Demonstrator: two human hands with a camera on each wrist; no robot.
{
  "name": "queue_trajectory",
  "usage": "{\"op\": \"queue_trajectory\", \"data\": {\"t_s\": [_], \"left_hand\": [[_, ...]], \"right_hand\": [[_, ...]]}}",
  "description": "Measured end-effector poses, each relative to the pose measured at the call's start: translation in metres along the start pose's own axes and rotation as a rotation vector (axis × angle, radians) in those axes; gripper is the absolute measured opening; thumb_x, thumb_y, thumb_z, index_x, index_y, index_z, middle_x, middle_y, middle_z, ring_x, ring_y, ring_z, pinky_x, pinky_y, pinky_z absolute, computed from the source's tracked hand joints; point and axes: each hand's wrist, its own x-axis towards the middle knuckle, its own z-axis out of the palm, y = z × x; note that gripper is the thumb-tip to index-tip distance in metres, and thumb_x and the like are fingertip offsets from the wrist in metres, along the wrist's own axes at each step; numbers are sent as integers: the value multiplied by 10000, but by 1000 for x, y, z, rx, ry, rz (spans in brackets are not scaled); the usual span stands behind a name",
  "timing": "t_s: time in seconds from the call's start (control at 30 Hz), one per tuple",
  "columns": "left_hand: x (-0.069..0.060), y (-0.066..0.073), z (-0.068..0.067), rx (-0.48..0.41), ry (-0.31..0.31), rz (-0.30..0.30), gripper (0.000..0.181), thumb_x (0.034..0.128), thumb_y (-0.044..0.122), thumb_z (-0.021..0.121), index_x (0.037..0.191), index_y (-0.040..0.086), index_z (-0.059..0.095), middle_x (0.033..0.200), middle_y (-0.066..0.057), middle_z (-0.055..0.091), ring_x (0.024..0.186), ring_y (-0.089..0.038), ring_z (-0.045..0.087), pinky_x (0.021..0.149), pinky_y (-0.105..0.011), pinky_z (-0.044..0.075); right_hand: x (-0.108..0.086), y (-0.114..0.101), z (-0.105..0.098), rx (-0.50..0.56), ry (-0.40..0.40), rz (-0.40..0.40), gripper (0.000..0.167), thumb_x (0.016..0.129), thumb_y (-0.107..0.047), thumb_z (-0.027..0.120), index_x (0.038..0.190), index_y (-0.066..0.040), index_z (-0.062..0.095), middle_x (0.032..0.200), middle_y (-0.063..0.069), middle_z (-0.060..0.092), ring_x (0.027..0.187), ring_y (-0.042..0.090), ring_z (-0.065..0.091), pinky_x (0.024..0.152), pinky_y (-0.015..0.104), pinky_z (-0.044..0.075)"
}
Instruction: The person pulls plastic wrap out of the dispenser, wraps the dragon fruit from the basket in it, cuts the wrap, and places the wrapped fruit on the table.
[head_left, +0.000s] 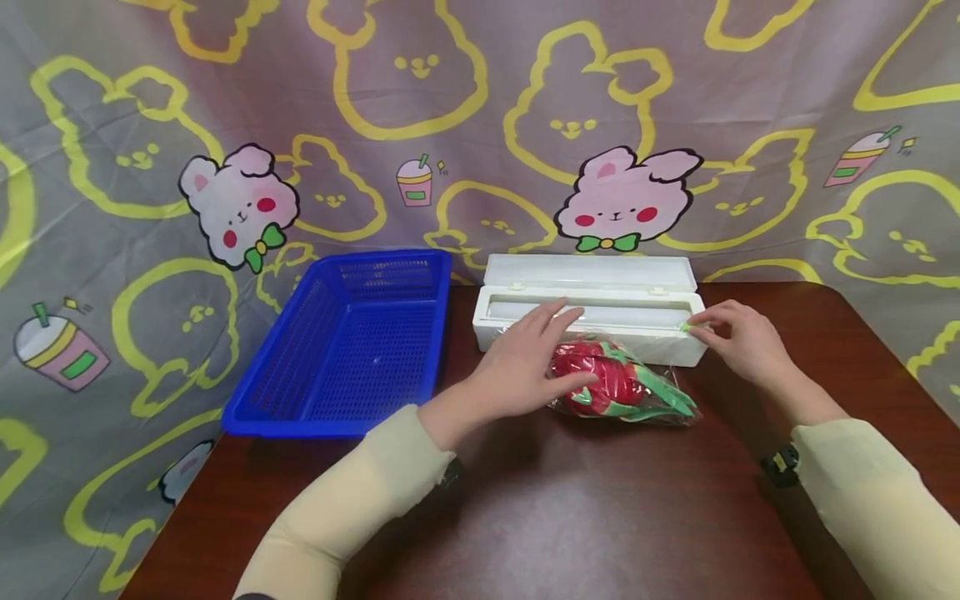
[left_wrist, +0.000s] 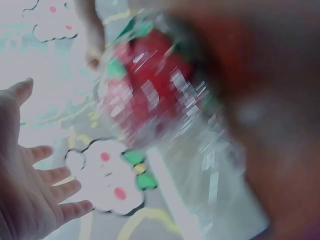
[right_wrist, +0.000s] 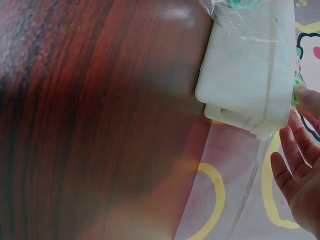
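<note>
A long white cling film dispenser box stands with its lid raised, and a pale roll lies inside it. At the box's right end my right hand pinches a small green slider between thumb and forefinger. Against the box's front lies a red and green bundle in clear, shiny plastic; what the bundle is cannot be told. My left hand hovers at the bundle's left side, fingers spread and straight, holding nothing. In the left wrist view this hand appears apart from the blurred bundle.
A blue plastic basket with perforated sides stands to the left on the dark wooden table. Behind everything hangs a patterned cloth, close to the table's back edge. The table's right edge runs beyond my right arm.
</note>
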Motion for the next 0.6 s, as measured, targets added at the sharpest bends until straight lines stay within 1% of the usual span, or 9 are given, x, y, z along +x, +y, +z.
{"op": "queue_trajectory", "data": {"t_s": [0.07, 0.17, 0.23, 0.3, 0.37, 0.43, 0.53, 0.6], "left_hand": [[6, -2, -14, 1, -29, -26, 801, 893, 625, 547, 1508, 161, 327, 1541, -85, 313, 1403, -227, 301, 1093, -404, 323], [16, -8, -34, 34, -109, -57, 755, 914, 627, 508, 1501, 181, 346, 1544, -73, 316, 1398, -227, 314, 1081, -408, 342], [23, -13, -43, 63, -165, -54, 710, 933, 601, 502, 1491, 181, 371, 1528, -63, 348, 1381, -218, 344, 1069, -398, 360], [31, -18, -47, 94, -209, -28, 651, 950, 561, 507, 1465, 174, 416, 1497, -53, 394, 1350, -205, 388, 1046, -387, 388], [40, -23, -48, 125, -241, 6, 569, 965, 491, 536, 1427, 166, 470, 1445, -44, 457, 1301, -195, 445, 1011, -380, 421], [49, -28, -46, 165, -268, 39, 488, 973, 431, 557, 1380, 166, 521, 1369, -32, 523, 1230, -185, 508, 949, -387, 464], [63, -35, -39, 216, -309, 65, 402, 963, 342, 604, 1320, 159, 575, 1265, -34, 582, 1141, -193, 564, 885, -406, 491], [69, -40, -32, 243, -333, 73, 366, 957, 304, 621, 1289, 152, 600, 1208, -34, 604, 1096, -200, 585, 861, -412, 498]], "right_hand": [[0, 0, 0, 1, -7, 8, 140, 844, -62, 746, 964, 6, 721, 922, 159, 628, 812, 317, 567, 645, 439, 384], [-1, -1, -1, 0, -16, 25, 142, 851, -69, 741, 969, 8, 719, 930, 160, 623, 820, 318, 561, 649, 441, 379], [-2, -1, -1, -1, -16, 33, 142, 852, -69, 740, 969, 8, 719, 931, 161, 622, 821, 322, 561, 649, 442, 378], [-2, 0, -1, -2, -16, 33, 141, 853, -71, 740, 970, 6, 719, 930, 158, 622, 822, 323, 562, 649, 441, 377], [-3, 0, 0, 1, -11, 25, 142, 851, -68, 742, 972, 4, 719, 928, 155, 622, 824, 327, 565, 651, 442, 378], [-3, 0, 0, 6, -3, 10, 143, 849, -65, 744, 973, 1, 720, 928, 153, 624, 828, 332, 569, 656, 446, 383], [-4, 1, 1, 18, 3, 4, 159, 843, -56, 746, 988, 3, 716, 936, 153, 624, 838, 337, 569, 670, 452, 385], [-6, 1, 1, 22, -1, 15, 178, 846, -58, 744, 1007, 8, 709, 948, 156, 623, 853, 337, 568, 693, 464, 391]]}}
